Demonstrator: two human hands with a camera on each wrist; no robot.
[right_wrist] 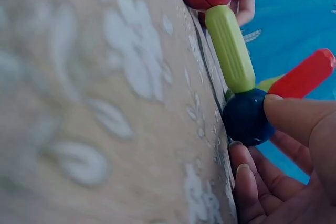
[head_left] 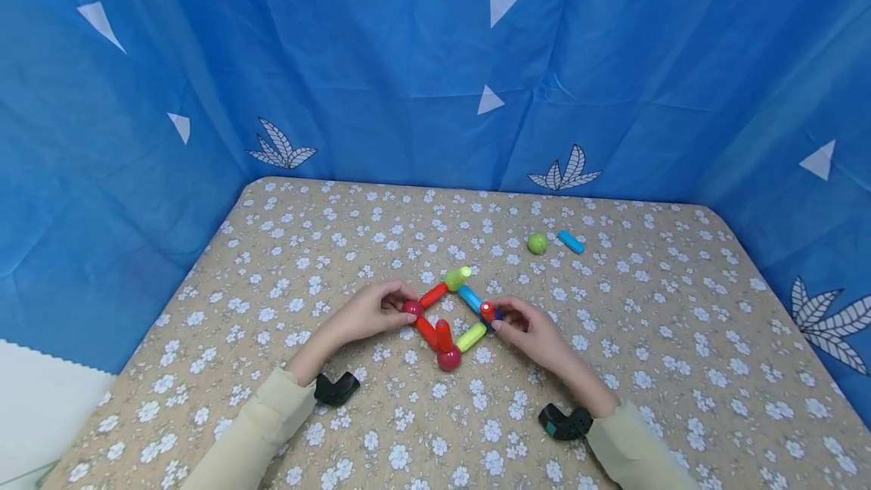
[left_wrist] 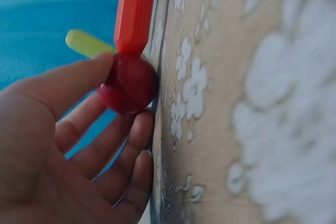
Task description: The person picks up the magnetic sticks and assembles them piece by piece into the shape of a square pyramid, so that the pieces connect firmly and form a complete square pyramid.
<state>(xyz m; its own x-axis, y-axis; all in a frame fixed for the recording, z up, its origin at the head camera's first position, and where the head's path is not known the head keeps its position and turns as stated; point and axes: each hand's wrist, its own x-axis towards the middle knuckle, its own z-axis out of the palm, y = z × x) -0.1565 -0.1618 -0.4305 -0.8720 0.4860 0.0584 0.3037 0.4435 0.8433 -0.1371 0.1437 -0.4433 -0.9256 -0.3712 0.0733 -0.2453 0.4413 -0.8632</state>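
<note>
On the cloth lies a diamond frame of magnetic rods and balls. My left hand [head_left: 374, 314] pinches the dark red ball [left_wrist: 129, 83] at its left corner, thumb on one side and fingers curled on the other. At the right corner my right hand [head_left: 531, 333] pinches a dark blue ball [right_wrist: 247, 118], which bears a raised red rod [right_wrist: 305, 74]. The front corner is another red ball [head_left: 448, 358] with a red rod [head_left: 444, 335] standing up. A green ball at the back carries a raised yellow-green rod [head_left: 459, 276]. Red rods [head_left: 433, 295], a blue rod [head_left: 470, 298] and a yellow-green rod [head_left: 471, 337] join the corners.
Beyond the frame, a loose green ball [head_left: 537, 243] and a loose blue rod [head_left: 571, 241] lie on the flowered tablecloth [head_left: 653, 308]. Blue curtains [head_left: 381, 59] enclose the table's back and sides. Black devices [head_left: 336, 389] sit at both wrists.
</note>
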